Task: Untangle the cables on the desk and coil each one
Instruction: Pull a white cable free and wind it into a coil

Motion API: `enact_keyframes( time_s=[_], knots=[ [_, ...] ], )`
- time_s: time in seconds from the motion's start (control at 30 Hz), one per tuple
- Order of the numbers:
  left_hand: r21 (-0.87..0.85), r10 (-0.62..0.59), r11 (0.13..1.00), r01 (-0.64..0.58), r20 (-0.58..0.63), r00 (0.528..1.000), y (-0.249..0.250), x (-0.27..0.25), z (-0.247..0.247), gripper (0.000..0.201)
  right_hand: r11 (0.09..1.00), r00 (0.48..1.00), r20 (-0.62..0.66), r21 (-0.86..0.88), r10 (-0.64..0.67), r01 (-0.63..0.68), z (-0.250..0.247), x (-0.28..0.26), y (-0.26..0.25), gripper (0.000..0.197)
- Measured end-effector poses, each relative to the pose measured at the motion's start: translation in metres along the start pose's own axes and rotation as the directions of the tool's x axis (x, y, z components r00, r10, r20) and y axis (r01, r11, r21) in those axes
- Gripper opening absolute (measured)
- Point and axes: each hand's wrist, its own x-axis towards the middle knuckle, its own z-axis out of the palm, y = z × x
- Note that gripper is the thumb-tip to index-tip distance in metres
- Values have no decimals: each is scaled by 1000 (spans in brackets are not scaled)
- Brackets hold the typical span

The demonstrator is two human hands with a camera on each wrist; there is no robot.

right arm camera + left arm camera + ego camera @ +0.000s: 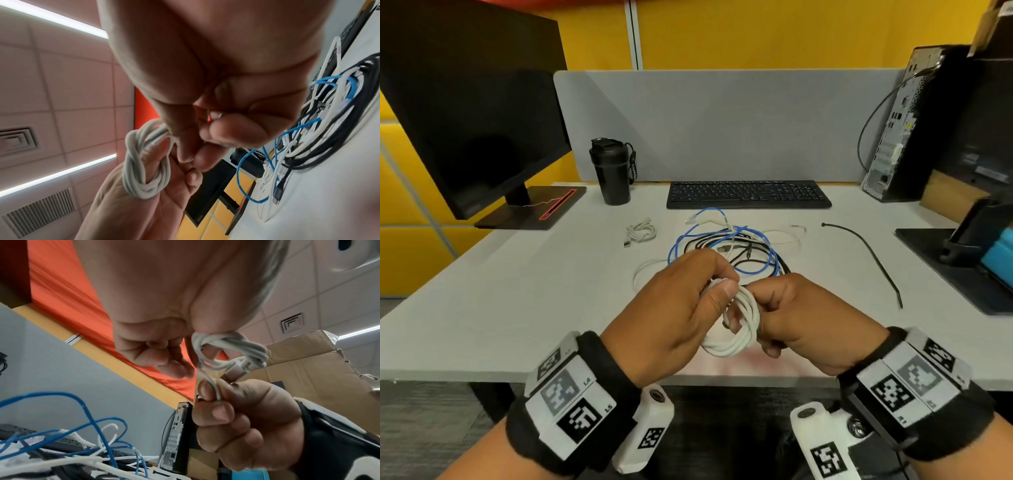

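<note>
Above the desk's near edge both hands hold a white cable coil [739, 330]. My left hand [690, 298] pinches the bundled loops under its thumb; in the right wrist view the coil [144, 168] lies across that hand's palm. My right hand [789, 313] pinches the cable's loose end strand [213, 386] next to a silvery plug [236, 369]. Behind the hands a tangle [736, 246] of blue, black and white cables lies on the desk. A small white cable [642, 232] lies coiled to the tangle's left.
A black keyboard [748, 194] sits behind the tangle, a black bottle [611, 171] to its left, and a monitor [472, 120] at far left. A loose black cable [866, 253] runs along the right. A PC tower [907, 130] and a black tray [941, 270] stand at right.
</note>
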Motion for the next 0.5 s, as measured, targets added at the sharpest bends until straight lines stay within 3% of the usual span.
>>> enact_keyframes(
  time_s=[0.1,0.17,0.2,0.23,0.27,0.3,0.4,0.5],
  knots=[
    [-24,-39,999,38,-36,999,-1,0,2,13,999,999,2,-24,33,-33,-3,0,-3,14],
    [-9,-69,998,68,-115,991,-4,0,3,14,998,990,-143,-58,9,-17,-3,0,-4,18],
    [-3,-89,996,90,-160,983,-6,0,3,13,993,952,-300,-119,-61,26,-2,0,-5,18],
    [-7,-115,993,116,-202,973,-8,1,4,13,973,875,-453,-214,-173,82,1,-1,-9,15],
    [-29,-149,989,147,-239,959,-10,1,5,11,937,793,-528,-317,-305,149,5,-4,-14,11],
    [-69,-188,982,175,-276,943,-10,1,8,8,889,749,-516,-402,-416,218,10,-8,-18,10],
    [-377,-380,888,264,-277,883,-7,2,16,4,745,782,-310,-608,-541,275,31,-19,-24,25],
    [-723,-588,602,339,-115,800,-2,3,21,10,566,793,-240,-809,-560,155,39,-22,-21,31]
  ],
)
